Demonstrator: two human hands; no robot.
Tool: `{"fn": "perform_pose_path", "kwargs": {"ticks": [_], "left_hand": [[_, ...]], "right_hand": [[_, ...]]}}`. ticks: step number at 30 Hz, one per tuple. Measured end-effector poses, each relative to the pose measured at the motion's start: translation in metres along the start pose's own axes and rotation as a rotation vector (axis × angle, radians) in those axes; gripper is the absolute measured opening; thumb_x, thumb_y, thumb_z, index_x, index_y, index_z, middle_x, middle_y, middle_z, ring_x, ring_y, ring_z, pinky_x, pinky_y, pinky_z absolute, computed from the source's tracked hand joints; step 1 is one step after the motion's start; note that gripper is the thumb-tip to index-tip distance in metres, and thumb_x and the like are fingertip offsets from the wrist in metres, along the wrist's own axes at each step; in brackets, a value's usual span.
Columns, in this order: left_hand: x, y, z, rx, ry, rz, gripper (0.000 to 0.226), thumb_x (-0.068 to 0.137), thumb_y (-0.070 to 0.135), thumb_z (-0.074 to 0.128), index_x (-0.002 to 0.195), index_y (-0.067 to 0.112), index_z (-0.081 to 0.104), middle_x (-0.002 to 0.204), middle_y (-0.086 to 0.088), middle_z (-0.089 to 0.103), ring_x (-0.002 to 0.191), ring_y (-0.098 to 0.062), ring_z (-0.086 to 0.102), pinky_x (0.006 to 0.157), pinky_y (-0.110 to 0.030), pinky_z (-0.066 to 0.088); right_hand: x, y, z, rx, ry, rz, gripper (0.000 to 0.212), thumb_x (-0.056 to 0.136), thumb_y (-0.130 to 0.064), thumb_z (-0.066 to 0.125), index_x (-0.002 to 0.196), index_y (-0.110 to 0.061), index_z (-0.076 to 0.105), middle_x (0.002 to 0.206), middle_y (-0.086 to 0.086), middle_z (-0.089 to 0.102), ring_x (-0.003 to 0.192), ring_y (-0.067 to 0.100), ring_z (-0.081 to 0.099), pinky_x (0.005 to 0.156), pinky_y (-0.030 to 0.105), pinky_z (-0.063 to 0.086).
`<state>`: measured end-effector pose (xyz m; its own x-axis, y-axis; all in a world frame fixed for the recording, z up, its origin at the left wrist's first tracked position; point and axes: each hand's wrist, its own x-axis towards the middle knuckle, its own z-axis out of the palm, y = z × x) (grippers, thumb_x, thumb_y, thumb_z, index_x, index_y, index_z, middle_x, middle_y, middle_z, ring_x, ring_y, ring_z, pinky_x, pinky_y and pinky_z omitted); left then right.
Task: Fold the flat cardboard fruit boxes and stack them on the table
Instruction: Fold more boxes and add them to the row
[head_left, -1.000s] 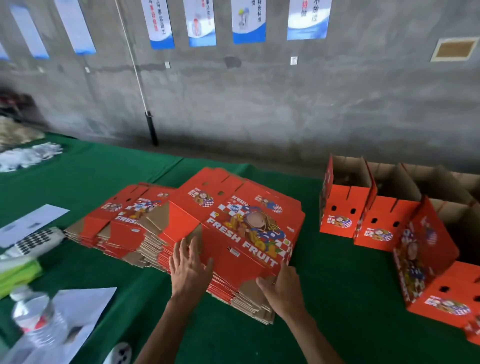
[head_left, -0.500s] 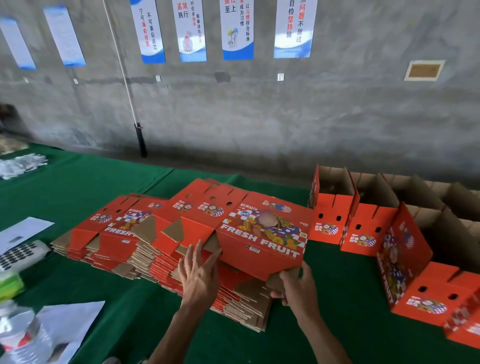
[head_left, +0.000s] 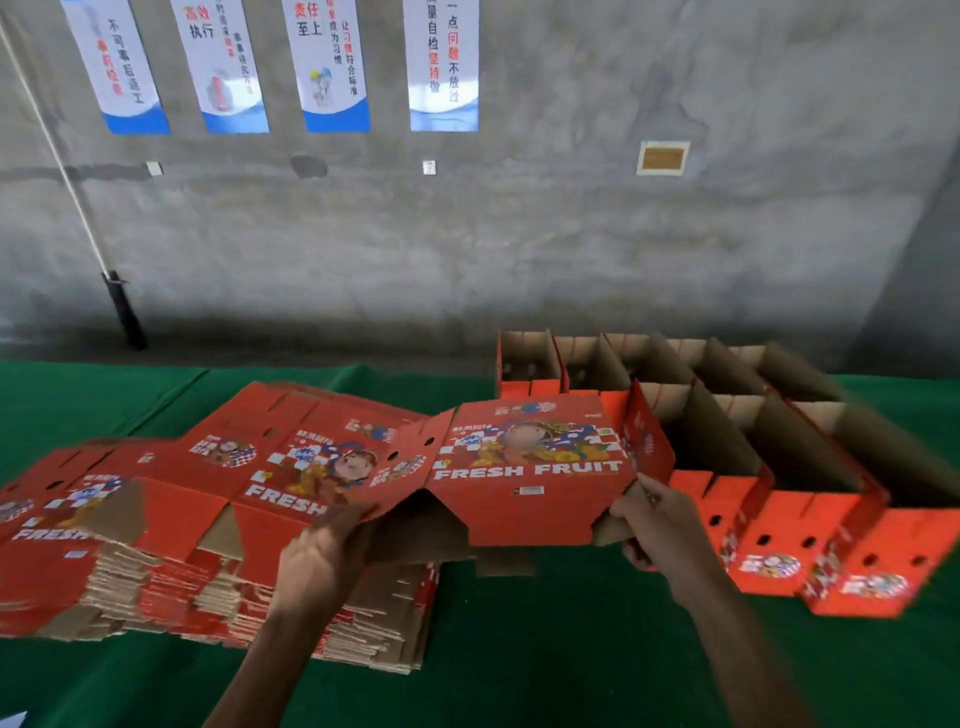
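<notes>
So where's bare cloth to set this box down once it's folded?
Bare green cloth lies in front, between the flat stacks and the folded boxes, below the held box. A strip behind the stacks is free too. The right side is crowded.

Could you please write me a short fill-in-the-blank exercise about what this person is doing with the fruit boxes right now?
1. The cardboard sheet held up by the left hand and right hand reads FRESH ____.
2. The stack of flat boxes lies on a ____ tablecloth.
3. The folded boxes stand to the ____ of the flat stack.
4. The posters hang on the ____.

Answers: FRUIT; green; right; wall
</notes>
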<state>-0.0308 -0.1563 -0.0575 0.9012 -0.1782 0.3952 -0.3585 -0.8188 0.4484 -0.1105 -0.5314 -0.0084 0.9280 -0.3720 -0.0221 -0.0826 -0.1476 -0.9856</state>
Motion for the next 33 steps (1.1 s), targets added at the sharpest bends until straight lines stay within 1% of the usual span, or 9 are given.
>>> {"fn": "perform_pose_path", "kwargs": {"ticks": [7,14,16,19,21,24,26,29,33], "left_hand": [[0.044,0.063,-0.024,-0.554,0.160,-0.126,0.040,0.098,0.049,0.062,0.081,0.014,0.072,0.070,0.005,0.074,0.062,-0.009,0.071,0.050,-0.029,0.057],[0.057,0.087,0.011,-1.120,0.216,-0.473,0.032,0.094,0.037,0.071,0.072,0.013,0.065,0.065,-0.006,0.064,0.067,-0.027,0.061,0.062,-0.036,0.050],[0.053,0.090,0.034,-1.144,0.179,-0.564,0.023,0.090,0.036,0.069,0.092,0.013,0.070,0.081,-0.011,0.069,0.083,-0.032,0.065,0.076,-0.046,0.055],[0.037,0.095,0.067,-1.046,0.134,-0.654,0.055,0.097,0.026,0.063,0.149,0.027,0.045,0.118,-0.015,0.066,0.101,-0.032,0.065,0.091,-0.049,0.055],[0.023,0.101,0.078,-0.980,0.152,-0.565,0.051,0.102,0.013,0.055,0.148,0.034,0.047,0.112,-0.015,0.066,0.086,-0.026,0.062,0.080,-0.040,0.052],[0.014,0.103,0.084,-0.918,0.158,-0.520,0.033,0.104,0.006,0.051,0.107,0.030,0.073,0.114,-0.006,0.071,0.109,-0.030,0.067,0.095,-0.043,0.054],[0.008,0.104,0.081,-1.086,0.124,-0.578,0.023,0.107,0.028,0.051,0.115,0.026,0.073,0.124,-0.003,0.069,0.121,-0.030,0.064,0.105,-0.048,0.050],[-0.008,0.098,0.083,-1.315,0.001,-0.577,0.076,0.089,0.086,0.034,0.143,0.037,0.057,0.137,0.002,0.064,0.124,-0.019,0.062,0.105,-0.046,0.048],[-0.025,0.091,0.088,-1.135,0.044,-0.381,0.096,0.075,0.098,0.034,0.154,0.044,0.036,0.161,0.012,0.039,0.148,-0.007,0.035,0.124,-0.039,0.027]], "right_hand": [[-0.004,-0.019,-0.067,0.039,0.240,-0.384,0.025,0.093,0.000,0.071,0.096,-0.022,0.082,0.102,0.000,0.079,0.100,0.013,0.071,0.087,0.027,0.055],[0.003,-0.011,-0.098,0.477,0.119,-0.235,0.029,0.090,-0.023,0.076,0.118,-0.014,0.077,0.125,0.007,0.073,0.120,0.023,0.068,0.103,0.042,0.048],[0.004,0.000,-0.092,0.481,0.090,-0.180,0.031,0.093,-0.009,0.067,0.123,-0.011,0.072,0.125,0.007,0.073,0.120,0.023,0.068,0.102,0.043,0.047],[0.008,0.021,-0.073,0.441,0.199,-0.068,0.037,0.092,0.010,0.051,0.115,-0.010,0.073,0.111,0.009,0.077,0.104,0.023,0.072,0.093,0.037,0.051],[0.010,0.034,-0.065,0.518,0.337,0.014,0.038,0.088,0.017,0.043,0.096,-0.005,0.074,0.088,0.014,0.073,0.080,0.025,0.065,0.071,0.027,0.054],[0.014,0.048,-0.063,0.525,0.408,-0.032,0.035,0.081,0.020,0.035,0.078,0.000,0.064,0.067,0.010,0.054,0.067,0.026,0.048,0.057,0.026,0.048],[0.017,0.057,-0.061,0.440,0.377,-0.106,0.032,0.082,0.018,0.035,0.075,-0.001,0.060,0.063,0.008,0.050,0.068,0.025,0.045,0.066,0.035,0.040],[0.020,0.064,-0.051,0.310,0.337,-0.189,0.027,0.093,0.009,0.042,0.079,-0.003,0.061,0.066,0.005,0.051,0.069,0.022,0.045,0.070,0.037,0.036],[0.023,0.064,-0.040,0.199,0.284,-0.231,0.022,0.091,-0.015,0.048,0.077,-0.013,0.064,0.076,0.005,0.065,0.071,0.012,0.057,0.073,0.034,0.044]]}}
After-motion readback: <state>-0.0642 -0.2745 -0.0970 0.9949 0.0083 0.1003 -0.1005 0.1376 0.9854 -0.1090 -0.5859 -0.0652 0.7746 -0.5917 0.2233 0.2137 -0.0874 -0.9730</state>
